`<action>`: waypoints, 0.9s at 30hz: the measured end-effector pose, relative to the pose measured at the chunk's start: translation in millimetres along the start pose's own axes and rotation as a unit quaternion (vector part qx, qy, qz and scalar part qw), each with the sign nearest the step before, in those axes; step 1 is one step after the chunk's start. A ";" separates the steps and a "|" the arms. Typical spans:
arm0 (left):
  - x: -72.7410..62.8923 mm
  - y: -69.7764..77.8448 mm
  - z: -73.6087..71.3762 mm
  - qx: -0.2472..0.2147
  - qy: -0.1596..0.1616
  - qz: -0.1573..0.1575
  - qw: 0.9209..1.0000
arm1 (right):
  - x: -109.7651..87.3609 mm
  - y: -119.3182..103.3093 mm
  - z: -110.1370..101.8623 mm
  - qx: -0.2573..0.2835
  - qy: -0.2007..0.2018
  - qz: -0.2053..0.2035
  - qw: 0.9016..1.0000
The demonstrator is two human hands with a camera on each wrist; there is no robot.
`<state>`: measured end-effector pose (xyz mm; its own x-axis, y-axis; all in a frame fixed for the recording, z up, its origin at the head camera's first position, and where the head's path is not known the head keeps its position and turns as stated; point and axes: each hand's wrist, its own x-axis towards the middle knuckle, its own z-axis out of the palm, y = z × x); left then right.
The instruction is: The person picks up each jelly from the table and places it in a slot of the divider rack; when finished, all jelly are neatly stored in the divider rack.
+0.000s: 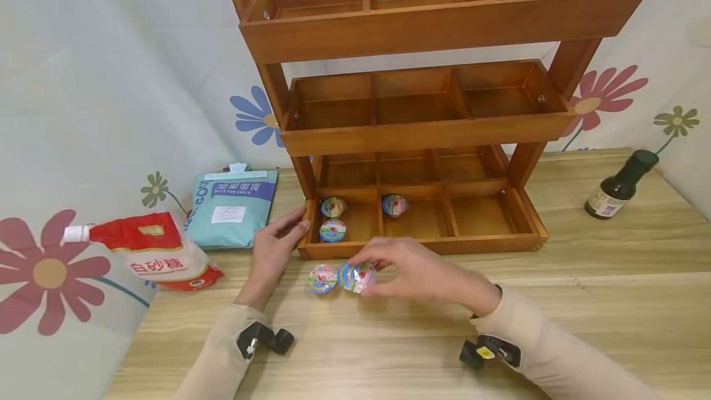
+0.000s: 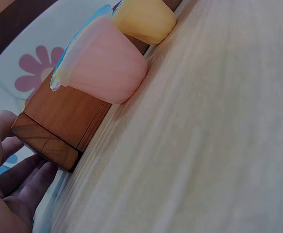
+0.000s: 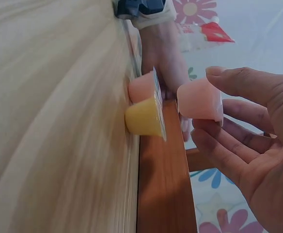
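My right hand (image 1: 413, 270) pinches a small pink jelly cup (image 3: 198, 99) between thumb and fingers, just in front of a wooden rack (image 1: 416, 245). A yellow jelly cup (image 3: 144, 119) and another pink jelly cup (image 2: 105, 60) stand on the table before the rack's bottom tray. In the head view, the held cup partly overlaps the yellow one. My left hand (image 1: 274, 245) rests against the left end of that tray, fingers fairly straight at its corner (image 2: 47, 141). Inside, two jelly cups (image 1: 332, 231) lie in the front left compartment and one jelly cup (image 1: 395, 205) in the middle one.
Above the bottom level, the rack has a middle tray (image 1: 428, 133) and a top tray (image 1: 444, 33), which overhang the work. To the left are a blue snack bag (image 1: 236, 215) and a red-and-white sugar bag (image 1: 161, 252). A dark bottle (image 1: 619, 187) stands at the right.
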<state>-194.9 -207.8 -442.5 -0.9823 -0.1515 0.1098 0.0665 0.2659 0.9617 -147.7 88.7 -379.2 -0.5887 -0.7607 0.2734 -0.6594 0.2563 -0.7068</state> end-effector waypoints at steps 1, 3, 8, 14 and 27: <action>0.0 -0.2 0.0 0.000 0.001 0.000 1.000 | 0.0 0.4 -1.2 0.006 0.003 0.006 1.000; 0.2 -0.8 -0.1 0.002 0.001 0.001 1.000 | -0.1 1.9 -3.7 0.014 0.011 0.011 1.000; 0.8 -1.9 -0.5 0.002 -0.001 0.002 1.000 | 0.0 8.5 -10.2 0.006 0.034 0.027 0.999; 1.6 -3.6 -1.1 0.001 -0.003 0.002 1.000 | -1.1 17.1 -18.4 -0.029 0.069 0.042 0.996; 1.5 -3.5 -1.3 -0.001 -0.007 -0.002 1.000 | -3.3 31.8 -36.8 -0.009 0.107 0.080 0.991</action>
<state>-196.3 -210.3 -445.4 -0.9851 -0.1385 0.1021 0.0629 0.2625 0.9629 -184.0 121.3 -378.6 -0.7709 -0.5662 0.2918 -0.5566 0.3761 -0.7408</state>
